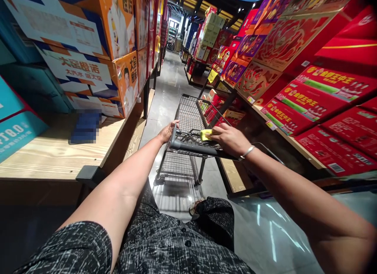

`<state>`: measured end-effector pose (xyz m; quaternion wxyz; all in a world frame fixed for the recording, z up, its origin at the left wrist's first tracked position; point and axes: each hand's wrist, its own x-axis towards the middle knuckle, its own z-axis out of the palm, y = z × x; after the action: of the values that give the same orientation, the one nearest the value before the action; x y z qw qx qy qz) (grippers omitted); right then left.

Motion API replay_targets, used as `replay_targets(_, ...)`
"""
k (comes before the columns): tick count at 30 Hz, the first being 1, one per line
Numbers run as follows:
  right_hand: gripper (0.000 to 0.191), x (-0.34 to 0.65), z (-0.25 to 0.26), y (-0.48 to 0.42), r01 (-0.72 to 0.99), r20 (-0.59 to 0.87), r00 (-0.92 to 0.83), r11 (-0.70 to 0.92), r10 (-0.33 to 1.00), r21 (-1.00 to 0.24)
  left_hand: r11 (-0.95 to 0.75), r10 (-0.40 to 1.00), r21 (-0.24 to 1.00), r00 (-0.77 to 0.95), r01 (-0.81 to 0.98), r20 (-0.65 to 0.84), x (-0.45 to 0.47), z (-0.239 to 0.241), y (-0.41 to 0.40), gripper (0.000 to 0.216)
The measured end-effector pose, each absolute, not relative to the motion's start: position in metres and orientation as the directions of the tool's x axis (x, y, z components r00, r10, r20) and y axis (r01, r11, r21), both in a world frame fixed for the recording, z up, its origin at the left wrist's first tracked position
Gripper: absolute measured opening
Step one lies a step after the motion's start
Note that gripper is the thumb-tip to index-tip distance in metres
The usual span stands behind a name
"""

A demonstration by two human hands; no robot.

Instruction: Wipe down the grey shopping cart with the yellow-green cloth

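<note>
A dark wire shopping cart (188, 116) stands in a store aisle in front of me. My left hand (167, 131) is closed around the left end of the cart's grey handle bar (191, 147). My right hand (228, 139) rests over the right part of the handle, its fingers pressed on a yellow cloth (206, 135) lying at the child-seat flap. A silver bracelet circles my right wrist. The cart's basket looks empty.
A wooden shelf (59, 152) on the left carries orange and blue cartons (88, 50). Sloped shelves on the right hold red gift boxes (318, 101). The glossy grey aisle floor (171, 85) runs ahead between them toward more stacked displays.
</note>
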<state>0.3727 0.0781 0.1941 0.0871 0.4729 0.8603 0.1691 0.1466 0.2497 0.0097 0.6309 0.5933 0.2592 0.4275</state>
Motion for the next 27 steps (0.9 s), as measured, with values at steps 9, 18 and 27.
replay_targets(9,0.036,0.496,0.203,0.021,0.874,-0.028,0.108,-0.082,0.994,0.478,-0.204,0.857,0.964,0.445,-0.169,0.26,0.14,0.022,0.237,0.068)
replay_targets(18,0.035,0.39,0.205,0.058,0.84,-0.08,0.381,-0.309,0.921,0.446,-0.055,0.863,0.98,0.485,-0.189,0.142,0.135,0.042,0.215,0.082)
replay_targets(27,0.033,0.357,0.22,0.052,0.937,-0.125,0.177,-0.129,0.976,0.323,-0.108,0.815,0.944,0.516,-0.313,0.264,0.117,0.072,0.217,0.044)
